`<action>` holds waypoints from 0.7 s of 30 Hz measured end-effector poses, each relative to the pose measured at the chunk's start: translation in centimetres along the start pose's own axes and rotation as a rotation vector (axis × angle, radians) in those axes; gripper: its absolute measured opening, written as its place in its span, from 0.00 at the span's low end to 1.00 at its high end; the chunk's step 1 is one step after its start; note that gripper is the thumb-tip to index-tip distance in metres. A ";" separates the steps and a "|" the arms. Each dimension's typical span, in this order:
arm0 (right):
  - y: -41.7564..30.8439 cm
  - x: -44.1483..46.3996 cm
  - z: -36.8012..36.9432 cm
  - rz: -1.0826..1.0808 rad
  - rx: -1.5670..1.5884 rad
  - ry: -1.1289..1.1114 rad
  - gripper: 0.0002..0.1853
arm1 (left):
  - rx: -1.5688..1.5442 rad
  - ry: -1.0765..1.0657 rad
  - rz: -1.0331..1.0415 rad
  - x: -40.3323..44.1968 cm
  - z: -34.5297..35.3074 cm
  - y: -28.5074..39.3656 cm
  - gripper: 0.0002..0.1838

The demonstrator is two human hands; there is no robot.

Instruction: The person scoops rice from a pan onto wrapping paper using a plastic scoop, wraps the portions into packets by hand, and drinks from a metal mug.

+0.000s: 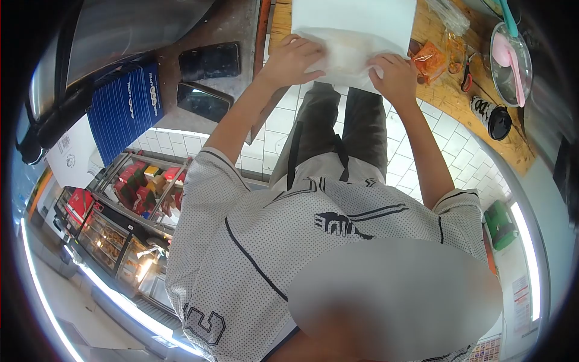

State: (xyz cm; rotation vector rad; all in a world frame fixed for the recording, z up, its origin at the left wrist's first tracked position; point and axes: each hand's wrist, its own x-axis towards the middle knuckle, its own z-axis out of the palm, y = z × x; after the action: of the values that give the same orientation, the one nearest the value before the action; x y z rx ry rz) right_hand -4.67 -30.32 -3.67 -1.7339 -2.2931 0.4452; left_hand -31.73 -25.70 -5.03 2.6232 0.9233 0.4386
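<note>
At the wooden counter's near edge, a sheet of thin white paper (338, 71) is folded over a pale, rounded item that shows faintly through it; its kind I cannot make out. My left hand (295, 61) grips the paper's left side, thumb below and fingers curled on top. On the right side, my right hand (393, 75) pinches the same paper between thumb and bent fingers. A flat white surface (356, 15) lies beyond the folded paper, under its far part.
On the wooden counter (440, 99) at right are an orange-stained plastic bag (429, 62), red-handled scissors (467, 81), a black-lidded cup (498, 122) and a bowl with a pink spoon (512, 69). Two phones (210, 62) lie on a metal surface at left, near a blue striped box (126, 108).
</note>
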 end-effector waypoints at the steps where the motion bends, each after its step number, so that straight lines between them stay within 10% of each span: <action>1: -0.3 0.0 -0.2 0.013 -0.017 -0.012 0.07 | 0.035 -0.009 0.010 0.0 0.1 0.0 0.14; 14: 0.1 1.9 -1.2 0.329 0.125 -0.199 0.14 | 0.103 0.019 -0.060 -0.7 1.7 0.1 0.11; 17: -0.4 2.7 -1.1 0.388 -0.034 -0.056 0.19 | -0.114 -0.313 -0.557 1.7 1.0 0.1 0.17; 21: 0.6 3.9 -1.1 0.218 -0.212 0.067 0.21 | -0.015 -0.165 -0.779 5.2 -0.9 0.7 0.17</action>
State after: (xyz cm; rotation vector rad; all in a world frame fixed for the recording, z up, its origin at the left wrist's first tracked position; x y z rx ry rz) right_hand -4.78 -26.26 -2.91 -2.0778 -2.1813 0.1820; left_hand -27.83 -22.70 -3.01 2.0132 1.7310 0.0234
